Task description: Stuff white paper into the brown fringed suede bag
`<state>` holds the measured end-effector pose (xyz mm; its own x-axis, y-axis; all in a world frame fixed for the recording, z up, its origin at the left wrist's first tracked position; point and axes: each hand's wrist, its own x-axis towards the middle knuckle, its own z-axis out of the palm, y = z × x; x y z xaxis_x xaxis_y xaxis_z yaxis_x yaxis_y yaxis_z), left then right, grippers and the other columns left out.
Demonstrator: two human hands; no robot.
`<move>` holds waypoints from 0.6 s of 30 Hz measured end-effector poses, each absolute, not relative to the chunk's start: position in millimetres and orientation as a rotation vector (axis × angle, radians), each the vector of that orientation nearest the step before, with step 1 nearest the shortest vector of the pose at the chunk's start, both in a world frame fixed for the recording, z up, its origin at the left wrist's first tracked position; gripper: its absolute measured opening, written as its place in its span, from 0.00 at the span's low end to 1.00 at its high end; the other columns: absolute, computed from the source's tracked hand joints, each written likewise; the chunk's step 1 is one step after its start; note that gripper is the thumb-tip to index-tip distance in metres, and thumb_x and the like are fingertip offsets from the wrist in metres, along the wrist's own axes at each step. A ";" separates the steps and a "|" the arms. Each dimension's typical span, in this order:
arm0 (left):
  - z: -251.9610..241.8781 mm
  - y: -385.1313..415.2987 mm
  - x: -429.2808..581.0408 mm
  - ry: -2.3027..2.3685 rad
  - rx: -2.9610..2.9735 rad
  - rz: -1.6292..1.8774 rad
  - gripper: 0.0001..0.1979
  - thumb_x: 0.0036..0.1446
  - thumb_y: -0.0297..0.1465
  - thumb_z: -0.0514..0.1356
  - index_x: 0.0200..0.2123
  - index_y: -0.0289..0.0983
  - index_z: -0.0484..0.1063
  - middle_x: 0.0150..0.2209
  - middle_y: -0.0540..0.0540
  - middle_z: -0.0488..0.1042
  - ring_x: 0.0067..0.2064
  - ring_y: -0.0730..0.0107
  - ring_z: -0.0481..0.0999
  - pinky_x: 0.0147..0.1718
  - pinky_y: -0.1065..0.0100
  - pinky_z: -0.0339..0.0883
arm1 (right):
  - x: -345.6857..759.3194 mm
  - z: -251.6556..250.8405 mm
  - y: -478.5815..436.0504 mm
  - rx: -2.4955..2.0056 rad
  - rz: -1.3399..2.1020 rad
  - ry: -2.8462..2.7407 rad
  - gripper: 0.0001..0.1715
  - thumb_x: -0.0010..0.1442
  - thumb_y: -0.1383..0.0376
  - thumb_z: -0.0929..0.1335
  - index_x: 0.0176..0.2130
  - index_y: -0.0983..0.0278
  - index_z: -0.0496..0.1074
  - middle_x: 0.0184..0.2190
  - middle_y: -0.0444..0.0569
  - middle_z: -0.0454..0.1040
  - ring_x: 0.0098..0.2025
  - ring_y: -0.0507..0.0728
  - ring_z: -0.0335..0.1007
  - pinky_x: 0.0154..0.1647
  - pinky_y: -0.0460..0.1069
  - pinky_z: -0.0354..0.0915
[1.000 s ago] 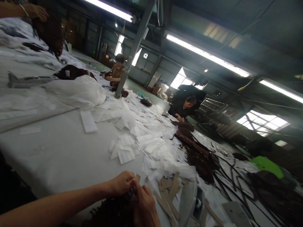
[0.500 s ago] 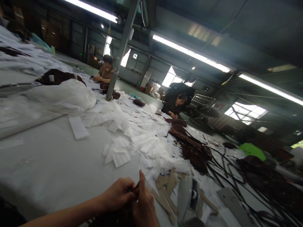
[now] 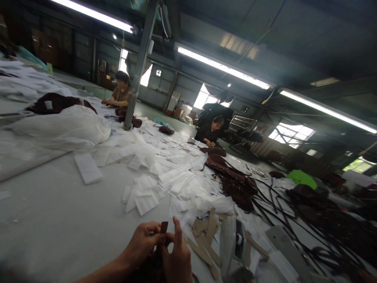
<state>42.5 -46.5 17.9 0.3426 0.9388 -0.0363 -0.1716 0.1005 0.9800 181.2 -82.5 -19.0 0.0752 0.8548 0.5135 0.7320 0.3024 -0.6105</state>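
Left hand is pinching a brown strip above the pale table; right hand is crowding close, index raised, its grip impossible to tell. White sheets are littering the pale table; tube lights are glowing overhead.

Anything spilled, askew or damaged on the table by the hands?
Nothing looks damaged. White sheets lie in a loose heap on the table, and tan strips criss-cross to the right of the right hand; both look strewn rather than stacked.
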 end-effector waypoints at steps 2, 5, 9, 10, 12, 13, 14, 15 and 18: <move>15.6 -45.2 42.5 0.877 1.113 0.948 0.13 0.47 0.39 0.63 0.23 0.33 0.72 0.21 0.51 0.69 0.20 0.77 0.61 0.18 0.74 0.52 | 183.0 -13.5 -84.1 -1.461 0.159 -1.650 0.41 0.54 0.70 0.68 0.63 0.56 0.52 0.39 0.48 0.76 0.38 0.60 0.74 0.39 0.54 0.70; 12.5 -44.3 42.8 0.847 1.065 0.929 0.15 0.46 0.41 0.64 0.24 0.33 0.72 0.20 0.51 0.69 0.18 0.78 0.60 0.17 0.75 0.52 | 187.0 7.4 -86.5 -1.535 0.103 -1.731 0.36 0.47 0.73 0.73 0.55 0.56 0.65 0.46 0.52 0.72 0.46 0.64 0.70 0.47 0.58 0.66; 12.5 -45.8 43.5 0.727 1.058 0.939 0.14 0.47 0.40 0.65 0.25 0.35 0.70 0.25 0.50 0.71 0.20 0.78 0.64 0.18 0.75 0.56 | 188.3 38.7 -90.3 -1.580 0.333 -1.895 0.15 0.50 0.72 0.72 0.38 0.58 0.74 0.39 0.49 0.70 0.44 0.61 0.68 0.46 0.55 0.65; 12.7 -46.1 43.9 0.712 1.061 0.949 0.14 0.47 0.40 0.65 0.24 0.35 0.69 0.28 0.49 0.71 0.21 0.78 0.64 0.18 0.76 0.56 | 187.4 43.8 -91.2 -1.561 0.400 -1.909 0.12 0.52 0.73 0.70 0.38 0.59 0.74 0.38 0.49 0.70 0.44 0.60 0.68 0.45 0.54 0.65; 12.8 -46.3 44.7 0.703 1.074 0.971 0.17 0.46 0.40 0.66 0.22 0.34 0.67 0.35 0.48 0.71 0.23 0.78 0.66 0.18 0.76 0.57 | 184.7 49.5 -92.7 -1.542 0.454 -1.919 0.09 0.54 0.73 0.69 0.36 0.62 0.73 0.39 0.49 0.69 0.44 0.58 0.68 0.45 0.52 0.64; 12.9 -46.3 45.0 0.712 1.086 0.976 0.17 0.46 0.41 0.66 0.21 0.34 0.66 0.37 0.47 0.70 0.24 0.78 0.66 0.18 0.76 0.57 | 183.3 50.7 -93.2 -1.549 0.455 -1.918 0.08 0.55 0.73 0.68 0.36 0.62 0.72 0.39 0.50 0.69 0.43 0.58 0.67 0.45 0.52 0.64; 13.3 -46.4 45.1 0.727 1.105 0.972 0.18 0.46 0.41 0.66 0.21 0.34 0.66 0.38 0.47 0.69 0.24 0.78 0.67 0.17 0.77 0.57 | 182.1 51.1 -93.6 -1.554 0.454 -1.912 0.07 0.55 0.73 0.67 0.35 0.63 0.72 0.38 0.50 0.69 0.42 0.58 0.67 0.44 0.52 0.64; 14.4 -46.7 44.8 0.744 1.134 0.963 0.17 0.48 0.41 0.65 0.22 0.34 0.66 0.39 0.47 0.69 0.25 0.78 0.67 0.18 0.77 0.58 | 181.3 51.4 -93.9 -1.548 0.457 -1.901 0.07 0.56 0.74 0.67 0.34 0.63 0.71 0.38 0.50 0.69 0.42 0.58 0.67 0.44 0.52 0.64; 23.9 -48.9 41.8 0.749 1.277 0.928 0.15 0.55 0.42 0.60 0.27 0.35 0.68 0.40 0.47 0.69 0.26 0.76 0.68 0.19 0.76 0.61 | 182.0 54.0 -95.0 -1.461 0.515 -1.844 0.07 0.58 0.73 0.65 0.34 0.63 0.71 0.38 0.49 0.69 0.42 0.57 0.68 0.45 0.52 0.64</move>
